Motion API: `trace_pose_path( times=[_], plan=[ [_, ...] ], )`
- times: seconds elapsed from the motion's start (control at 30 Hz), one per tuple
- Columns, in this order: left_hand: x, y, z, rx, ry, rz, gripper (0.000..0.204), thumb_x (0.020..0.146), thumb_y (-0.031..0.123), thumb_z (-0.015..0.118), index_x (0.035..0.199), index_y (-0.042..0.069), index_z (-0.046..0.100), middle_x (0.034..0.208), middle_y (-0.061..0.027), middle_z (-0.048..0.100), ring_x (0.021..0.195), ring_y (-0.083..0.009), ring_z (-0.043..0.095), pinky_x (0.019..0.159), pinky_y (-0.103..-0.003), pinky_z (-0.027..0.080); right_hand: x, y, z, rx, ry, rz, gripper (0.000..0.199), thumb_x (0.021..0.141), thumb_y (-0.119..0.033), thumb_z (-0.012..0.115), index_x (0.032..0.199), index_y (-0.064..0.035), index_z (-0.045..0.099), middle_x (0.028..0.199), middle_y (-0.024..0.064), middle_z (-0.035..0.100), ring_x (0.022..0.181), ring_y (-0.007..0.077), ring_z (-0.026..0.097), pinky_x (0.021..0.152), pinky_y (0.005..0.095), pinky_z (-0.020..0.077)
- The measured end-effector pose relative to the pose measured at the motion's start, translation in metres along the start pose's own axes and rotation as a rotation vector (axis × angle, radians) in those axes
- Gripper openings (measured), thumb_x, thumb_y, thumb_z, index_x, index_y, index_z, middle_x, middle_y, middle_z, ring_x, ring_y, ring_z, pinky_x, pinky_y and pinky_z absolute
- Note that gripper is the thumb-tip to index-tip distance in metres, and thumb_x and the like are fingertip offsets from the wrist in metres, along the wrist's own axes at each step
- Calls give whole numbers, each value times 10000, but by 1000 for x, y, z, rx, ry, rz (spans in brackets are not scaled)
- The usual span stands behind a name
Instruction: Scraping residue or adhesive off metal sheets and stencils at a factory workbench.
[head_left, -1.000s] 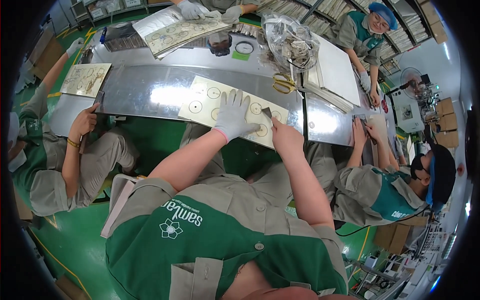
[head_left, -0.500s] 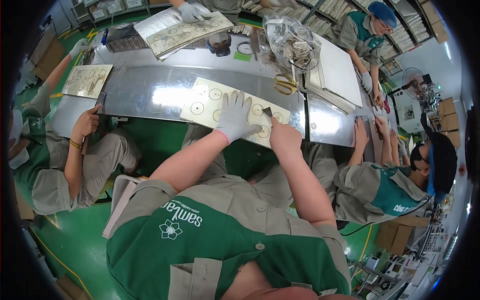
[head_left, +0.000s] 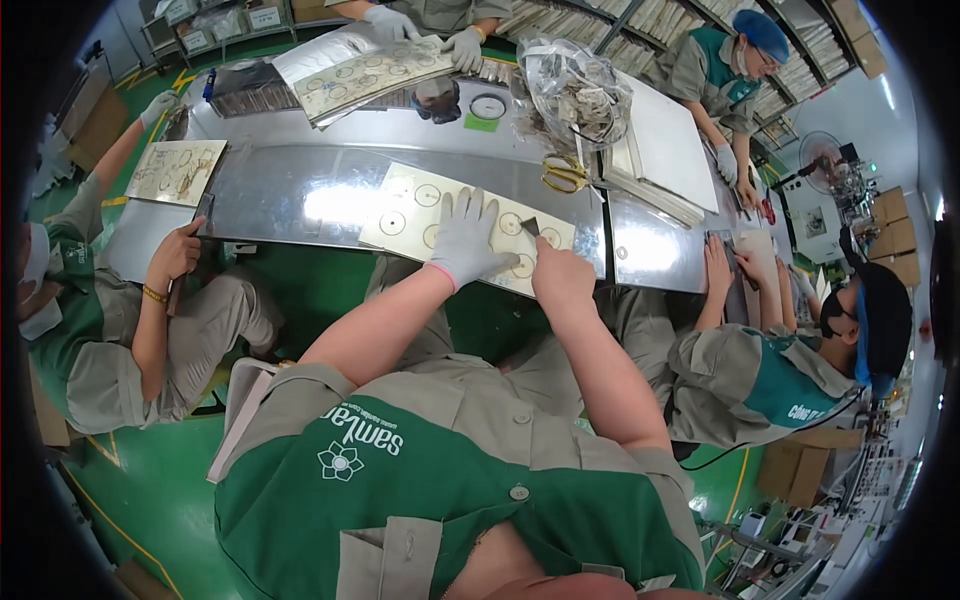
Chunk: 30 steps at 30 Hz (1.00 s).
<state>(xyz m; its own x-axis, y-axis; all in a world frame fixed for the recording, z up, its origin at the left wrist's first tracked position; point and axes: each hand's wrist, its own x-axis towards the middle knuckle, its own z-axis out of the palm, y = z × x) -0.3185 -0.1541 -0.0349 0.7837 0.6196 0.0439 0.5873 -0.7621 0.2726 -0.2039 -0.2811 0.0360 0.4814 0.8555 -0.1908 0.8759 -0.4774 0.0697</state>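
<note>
A cream rectangular sheet (head_left: 404, 208) printed with several dark circles lies at a slant on the near edge of the metal table. My left hand (head_left: 464, 236), in a pale grey glove with a pink cuff, presses flat on its middle with the fingers spread. Bare, my right hand (head_left: 564, 274) grips a scraper (head_left: 531, 228) with a flat dark blade; the handle is hidden inside the fist. The blade's tip rests at the edge of a circle on the sheet's right part.
Gold-handled scissors (head_left: 565, 174) lie beyond the sheet, beside a clear plastic bag of scraps (head_left: 572, 95). White boards (head_left: 668, 150) are stacked to the right. Co-workers sit left and right; across the table, gloved hands (head_left: 392, 22) touch another circle-printed sheet (head_left: 372, 80).
My scraper and right hand have shifted slightly left. Across the table, the co-worker's second gloved hand has come down onto the far sheet.
</note>
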Motion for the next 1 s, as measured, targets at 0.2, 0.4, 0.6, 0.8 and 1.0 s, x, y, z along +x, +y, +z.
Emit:
trace_pose_path(
  times=[0.2,0.4,0.6,0.8,1.0],
  plan=[
    [0,-1,2,-7,21,5,1057,755,731,631,1511,38,378,1577,-254,296,1488,-409,214,1210,-572,83,-2,0,2,33,27,1,396,917,-114,497,1301,-97,596,886,164,718,828,332,723,699,446,567],
    [2,0,2,-7,13,-1,1055,750,731,639,1508,42,387,1580,-252,296,1491,-403,215,1213,-561,78,6,-1,2,47,64,2,333,913,-115,502,1222,-75,619,854,157,722,824,332,725,687,466,563],
    [3,0,6,-7,28,13,1047,756,728,632,1506,38,389,1572,-253,306,1488,-400,220,1210,-563,87,5,-3,4,59,47,13,332,909,-113,505,1219,-65,614,881,175,714,833,337,724,691,461,569],
    [3,0,5,-7,45,-4,1044,741,724,652,1493,44,406,1564,-254,320,1471,-413,251,1210,-557,106,3,4,8,58,55,-18,345,912,-115,500,1237,-73,607,872,164,710,822,330,722,683,460,565],
    [5,0,10,-11,62,30,1058,730,726,660,1487,29,412,1551,-263,332,1467,-416,256,1203,-577,113,4,1,9,50,44,19,349,909,-116,503,1242,-74,600,868,165,708,818,335,720,684,464,564]
  ],
)
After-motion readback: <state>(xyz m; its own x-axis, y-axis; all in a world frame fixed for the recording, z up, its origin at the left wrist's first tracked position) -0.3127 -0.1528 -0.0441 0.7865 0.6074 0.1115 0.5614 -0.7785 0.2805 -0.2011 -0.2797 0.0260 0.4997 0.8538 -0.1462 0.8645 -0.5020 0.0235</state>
